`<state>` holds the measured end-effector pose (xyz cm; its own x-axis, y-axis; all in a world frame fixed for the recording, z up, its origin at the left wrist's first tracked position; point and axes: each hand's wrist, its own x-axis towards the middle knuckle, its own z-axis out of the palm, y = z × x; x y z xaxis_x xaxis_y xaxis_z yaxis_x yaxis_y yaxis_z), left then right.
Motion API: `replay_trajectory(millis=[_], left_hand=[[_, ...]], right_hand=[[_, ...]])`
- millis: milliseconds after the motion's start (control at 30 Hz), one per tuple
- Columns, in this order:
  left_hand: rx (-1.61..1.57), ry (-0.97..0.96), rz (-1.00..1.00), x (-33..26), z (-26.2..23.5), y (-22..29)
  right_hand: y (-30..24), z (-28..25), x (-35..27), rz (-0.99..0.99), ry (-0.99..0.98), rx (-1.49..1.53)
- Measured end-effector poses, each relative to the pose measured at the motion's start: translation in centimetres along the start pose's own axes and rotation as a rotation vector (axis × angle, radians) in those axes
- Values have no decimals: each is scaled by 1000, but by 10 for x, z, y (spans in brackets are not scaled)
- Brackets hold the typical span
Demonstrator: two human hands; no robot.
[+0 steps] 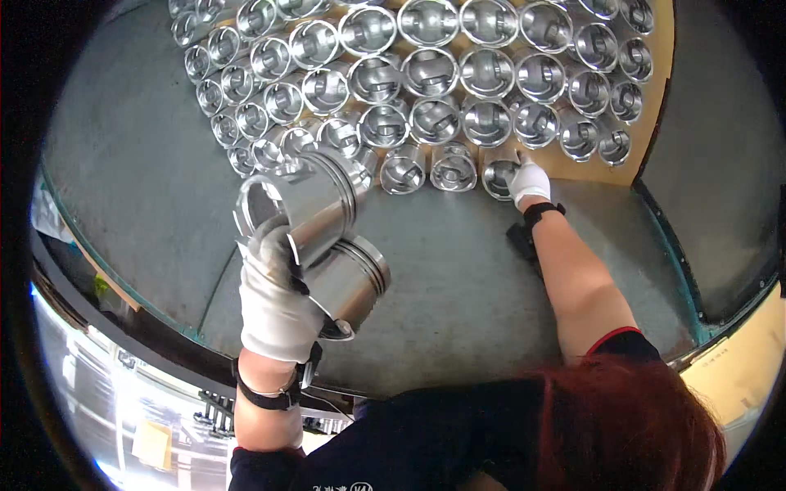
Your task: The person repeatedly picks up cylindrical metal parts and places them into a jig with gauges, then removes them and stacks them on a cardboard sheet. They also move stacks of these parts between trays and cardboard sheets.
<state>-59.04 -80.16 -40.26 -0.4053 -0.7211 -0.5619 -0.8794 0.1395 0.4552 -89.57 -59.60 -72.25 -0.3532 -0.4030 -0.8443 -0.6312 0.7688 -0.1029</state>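
Grey work surface [442, 286], one; we list its contents outward from the near edge. Toward the near left corner, raised above: our left hand [277, 286], white-gloved, clamped on two pistons [326, 196], bright metal, ring-grooved, one over the other; the hold on the lower is partly hidden. Risk, in our judgement: the lower slips out if the shared grip loosens, or the pair knock and mark each other. Farther, right of the middle: our right hand [530, 182], gloved, fingers at the rightmost piston [497, 173] of the nearest row; whether they close on it we cannot tell. Risk: a sideways push could roll it leftward. Toward the far edge: close-set rows of pistons [429, 74], open ends facing us, brown cardboard [602, 172] showing beside them.
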Motion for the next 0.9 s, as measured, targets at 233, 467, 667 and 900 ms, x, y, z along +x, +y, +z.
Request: replay_trajectory(millis=[233, 467, 667, 900], left_hand=[[75, -42, 36, 12, 33, 49], [253, -78, 97, 32, 62, 123], [391, -421, 327, 60, 125, 213], [193, -327, 599, 71, 234, 262]], right_hand=[[-22, -2, 5, -148, -218, 4], [5, -128, -53, -400, -350, 421], [30, -277, -126, -391, -607, 759], [144, -282, -96, -154, -494, 678]])
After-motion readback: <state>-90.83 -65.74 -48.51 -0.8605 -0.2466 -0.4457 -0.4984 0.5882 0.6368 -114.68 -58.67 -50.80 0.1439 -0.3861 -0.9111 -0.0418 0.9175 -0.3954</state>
